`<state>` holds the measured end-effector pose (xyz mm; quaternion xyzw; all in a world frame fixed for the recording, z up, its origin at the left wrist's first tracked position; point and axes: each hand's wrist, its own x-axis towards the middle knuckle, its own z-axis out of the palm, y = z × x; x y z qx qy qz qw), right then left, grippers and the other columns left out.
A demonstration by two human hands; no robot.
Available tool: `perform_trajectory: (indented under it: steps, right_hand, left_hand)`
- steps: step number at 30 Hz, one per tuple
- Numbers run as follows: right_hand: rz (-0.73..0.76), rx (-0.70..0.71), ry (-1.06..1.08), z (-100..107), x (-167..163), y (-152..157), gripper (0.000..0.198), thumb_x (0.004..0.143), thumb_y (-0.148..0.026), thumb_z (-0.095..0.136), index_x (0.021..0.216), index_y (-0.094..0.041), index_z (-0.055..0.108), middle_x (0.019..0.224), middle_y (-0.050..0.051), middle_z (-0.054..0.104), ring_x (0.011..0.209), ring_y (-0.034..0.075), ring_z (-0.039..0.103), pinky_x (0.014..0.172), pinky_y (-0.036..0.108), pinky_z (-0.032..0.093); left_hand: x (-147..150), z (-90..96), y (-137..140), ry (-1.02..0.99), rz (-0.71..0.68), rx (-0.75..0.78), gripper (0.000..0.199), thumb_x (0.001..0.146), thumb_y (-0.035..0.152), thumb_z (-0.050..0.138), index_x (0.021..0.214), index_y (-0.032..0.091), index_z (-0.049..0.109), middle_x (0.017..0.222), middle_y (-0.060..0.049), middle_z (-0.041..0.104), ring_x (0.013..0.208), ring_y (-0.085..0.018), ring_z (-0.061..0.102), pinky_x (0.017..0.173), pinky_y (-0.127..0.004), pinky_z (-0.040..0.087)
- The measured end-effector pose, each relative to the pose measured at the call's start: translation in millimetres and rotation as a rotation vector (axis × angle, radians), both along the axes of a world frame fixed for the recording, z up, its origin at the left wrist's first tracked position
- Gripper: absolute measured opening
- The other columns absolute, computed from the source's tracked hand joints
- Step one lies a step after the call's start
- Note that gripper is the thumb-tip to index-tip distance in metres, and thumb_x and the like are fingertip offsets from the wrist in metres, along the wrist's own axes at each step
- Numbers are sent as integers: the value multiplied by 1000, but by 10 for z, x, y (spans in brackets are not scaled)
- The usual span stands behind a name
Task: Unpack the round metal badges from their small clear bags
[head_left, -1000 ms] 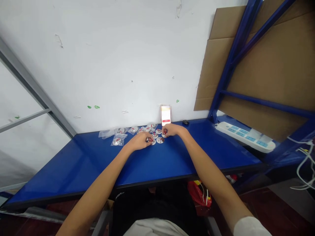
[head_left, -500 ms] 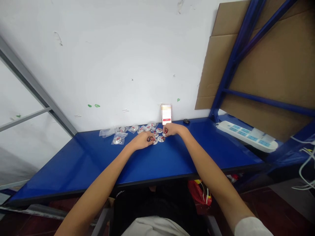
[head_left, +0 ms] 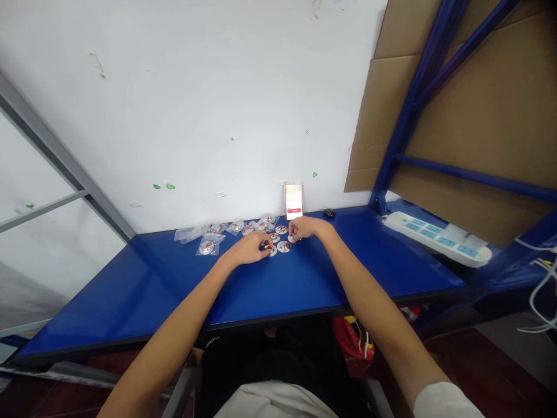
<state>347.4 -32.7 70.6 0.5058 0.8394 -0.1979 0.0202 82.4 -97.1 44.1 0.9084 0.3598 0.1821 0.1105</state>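
Note:
My left hand (head_left: 253,248) is curled, thumb and finger pinching at a small round silvery disc (head_left: 272,251) with red on it. Opposite it, my right hand (head_left: 303,227) has its fingers closed over another such disc (head_left: 292,238), whose far side is hidden by the fingers. Between the hands lie a front disc (head_left: 284,247), a further disc (head_left: 275,237) and one at the back (head_left: 282,230). They look flat and shiny with red markings; their exact kind is too small to tell.
Several similar discs in clear plastic bags (head_left: 208,248) lie left on the blue table (head_left: 174,296). A lit phone (head_left: 294,201) leans on the wall, with a black computer mouse (head_left: 329,213) to its right. A white power strip (head_left: 437,239) sits beyond the table's right side.
Both hands stay at the same discs, with slight finger shifts. The right fingers sit a little lower over their disc. The whole view has tilted slightly.

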Motion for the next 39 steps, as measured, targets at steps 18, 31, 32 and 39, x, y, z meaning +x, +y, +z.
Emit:
perform_trajectory:
  steps: [18,31,32,39]
  right_hand:
    - [23,10,-38,-26,-27,24,39,76,-23,87,113,-20,76,112,6,78,90,20,71,67,23,45]
    - [16,-5,-4,-10,-40,-27,30,78,-20,84,107,-18,75,105,6,78,88,18,72,70,23,47]
    - [23,-3,13,3,-36,-40,30,78,-20,85,106,-19,75,106,6,78,88,18,72,71,23,47]
    - [-11,12,106,-40,-2,21,41,77,-34,85,113,-19,74,99,5,79,83,19,71,68,24,46]
  left_hand:
    - [282,-207,-3,-50,-86,145,26,106,34,60,126,28,76,112,-7,76,106,-25,65,98,-39,51]
    - [355,-274,-36,-75,-2,182,24,103,27,62,121,26,79,110,-8,77,111,-27,62,100,-43,51]
    - [358,-260,-57,-75,3,187,25,103,26,61,120,25,78,109,-8,77,111,-28,62,100,-44,52]
    - [309,-84,-161,-195,104,261,27,103,25,57,125,23,71,116,-9,74,116,-31,60,107,-54,50]
